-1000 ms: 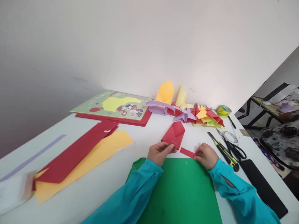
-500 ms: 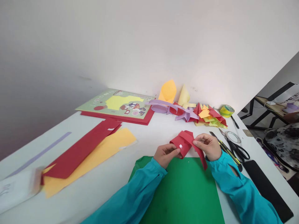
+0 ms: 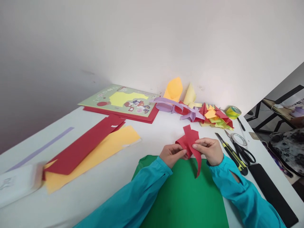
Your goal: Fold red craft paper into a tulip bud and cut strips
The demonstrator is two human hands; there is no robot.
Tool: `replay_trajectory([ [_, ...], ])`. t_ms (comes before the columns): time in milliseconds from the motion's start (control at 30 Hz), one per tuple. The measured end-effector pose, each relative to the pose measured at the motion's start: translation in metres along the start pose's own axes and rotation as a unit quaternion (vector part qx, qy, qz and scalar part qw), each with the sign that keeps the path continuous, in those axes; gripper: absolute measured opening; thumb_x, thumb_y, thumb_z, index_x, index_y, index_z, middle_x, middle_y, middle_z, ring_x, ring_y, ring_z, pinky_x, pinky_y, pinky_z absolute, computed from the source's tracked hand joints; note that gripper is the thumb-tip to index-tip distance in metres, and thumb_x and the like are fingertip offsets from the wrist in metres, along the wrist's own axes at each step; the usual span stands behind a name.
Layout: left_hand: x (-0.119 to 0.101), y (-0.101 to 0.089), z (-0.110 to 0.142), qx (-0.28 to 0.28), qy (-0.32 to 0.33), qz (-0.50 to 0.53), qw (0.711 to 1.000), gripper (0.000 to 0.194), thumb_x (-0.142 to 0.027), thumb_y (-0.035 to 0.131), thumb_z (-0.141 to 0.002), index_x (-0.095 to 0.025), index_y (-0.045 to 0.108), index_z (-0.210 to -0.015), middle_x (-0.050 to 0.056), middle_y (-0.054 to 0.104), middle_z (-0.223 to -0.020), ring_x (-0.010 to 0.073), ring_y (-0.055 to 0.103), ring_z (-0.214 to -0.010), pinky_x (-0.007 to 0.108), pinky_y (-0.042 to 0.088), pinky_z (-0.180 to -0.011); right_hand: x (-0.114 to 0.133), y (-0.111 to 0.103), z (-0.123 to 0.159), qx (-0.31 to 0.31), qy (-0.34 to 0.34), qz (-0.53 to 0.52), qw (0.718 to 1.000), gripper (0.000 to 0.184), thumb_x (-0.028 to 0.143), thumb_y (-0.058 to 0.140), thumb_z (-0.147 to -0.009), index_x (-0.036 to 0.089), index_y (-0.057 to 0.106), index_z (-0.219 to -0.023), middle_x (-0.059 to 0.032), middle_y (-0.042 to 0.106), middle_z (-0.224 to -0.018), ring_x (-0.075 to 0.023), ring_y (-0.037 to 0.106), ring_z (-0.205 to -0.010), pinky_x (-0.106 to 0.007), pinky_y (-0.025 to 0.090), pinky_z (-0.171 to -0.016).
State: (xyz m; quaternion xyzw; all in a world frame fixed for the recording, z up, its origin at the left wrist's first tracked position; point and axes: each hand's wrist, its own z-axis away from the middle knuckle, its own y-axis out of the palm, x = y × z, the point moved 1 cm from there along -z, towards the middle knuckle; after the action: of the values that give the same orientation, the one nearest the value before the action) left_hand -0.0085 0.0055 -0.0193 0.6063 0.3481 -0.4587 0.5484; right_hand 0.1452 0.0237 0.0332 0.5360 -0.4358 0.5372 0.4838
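Between my hands is a red paper piece [image 3: 182, 140], bent round like a band. A narrow red paper strip [image 3: 197, 162] lies across its front, with one end sticking up and the other hanging down. My left hand [image 3: 171, 154] pinches the lower left edge of the red paper piece. With thumb and fingers closed, my right hand [image 3: 210, 150] grips the red strip where it crosses the piece. Both are held just above the far edge of a green sheet [image 3: 182, 193].
Scissors [image 3: 241, 150], a yellow-black utility knife [image 3: 234, 155] and a tape roll [image 3: 238, 139] lie at right beside a black bar [image 3: 273, 193]. Folded paper shapes [image 3: 213, 115] line the wall. Red [image 3: 87, 144] and orange paper sheets [image 3: 95, 161] lie left.
The red strip has shifted left and now lies across the front of the red paper piece, its upper end standing higher. My right hand has moved slightly left with it.
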Motion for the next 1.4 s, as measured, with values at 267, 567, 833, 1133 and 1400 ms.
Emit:
replay_trajectory([
  [267, -0.008, 0.008, 0.006, -0.007, 0.023, 0.009, 1.000, 0.028, -0.041, 0.075, -0.059, -0.014, 0.069, -0.063, 0.004, 0.066, -0.053, 0.0179, 0.063, -0.052, 0.030, 0.054, -0.055, 0.005, 0.004, 0.010, 0.105, 0.010, 0.006, 0.994, 0.020, 0.034, 0.076, -0.061, 0.017, 0.068, -0.070, -0.0004, 0.068, -0.055, -0.0115, 0.060, -0.043, -0.021, 0.049, -0.043],
  [567, -0.004, 0.004, 0.000, -0.054, 0.057, -0.024, 0.997, 0.030, -0.032, 0.082, -0.045, -0.014, 0.059, -0.047, -0.003, 0.056, -0.044, 0.0099, 0.053, -0.043, 0.021, 0.044, -0.044, -0.005, 0.017, 0.020, 0.090, 0.013, 0.075, 0.993, 0.034, 0.028, 0.080, -0.051, 0.018, 0.063, -0.079, 0.0001, 0.068, -0.064, -0.0148, 0.065, -0.059, -0.026, 0.053, -0.059],
  [833, -0.001, 0.006, 0.004, -0.017, -0.021, -0.030, 0.999, 0.031, -0.039, 0.075, -0.059, -0.014, 0.057, -0.056, -0.003, 0.054, -0.037, 0.0118, 0.050, -0.030, 0.021, 0.039, -0.030, -0.008, 0.018, 0.024, 0.077, -0.036, 0.156, 0.984, 0.023, 0.036, 0.071, -0.064, 0.019, 0.056, -0.063, -0.0021, 0.065, -0.056, -0.0172, 0.062, -0.054, -0.029, 0.051, -0.054],
  [1133, 0.002, 0.004, 0.001, -0.011, -0.029, 0.049, 0.998, 0.029, -0.035, 0.076, -0.057, -0.013, 0.057, -0.061, 0.001, 0.062, -0.051, 0.0156, 0.059, -0.045, 0.027, 0.051, -0.039, -0.004, 0.013, 0.018, 0.035, -0.061, 0.126, 0.990, 0.023, 0.029, 0.067, -0.065, 0.018, 0.061, -0.083, -0.0026, 0.066, -0.068, -0.0151, 0.062, -0.062, -0.027, 0.051, -0.058],
  [1400, 0.002, 0.001, 0.005, 0.010, 0.006, 0.102, 0.995, 0.027, -0.038, 0.070, -0.062, -0.014, 0.058, -0.068, 0.000, 0.057, -0.059, 0.0157, 0.056, -0.054, 0.028, 0.051, -0.037, -0.004, 0.012, 0.017, 0.058, -0.075, 0.163, 0.982, 0.025, 0.025, 0.064, -0.068, 0.018, 0.058, -0.091, -0.0022, 0.065, -0.069, -0.0145, 0.062, -0.062, -0.028, 0.051, -0.059],
])
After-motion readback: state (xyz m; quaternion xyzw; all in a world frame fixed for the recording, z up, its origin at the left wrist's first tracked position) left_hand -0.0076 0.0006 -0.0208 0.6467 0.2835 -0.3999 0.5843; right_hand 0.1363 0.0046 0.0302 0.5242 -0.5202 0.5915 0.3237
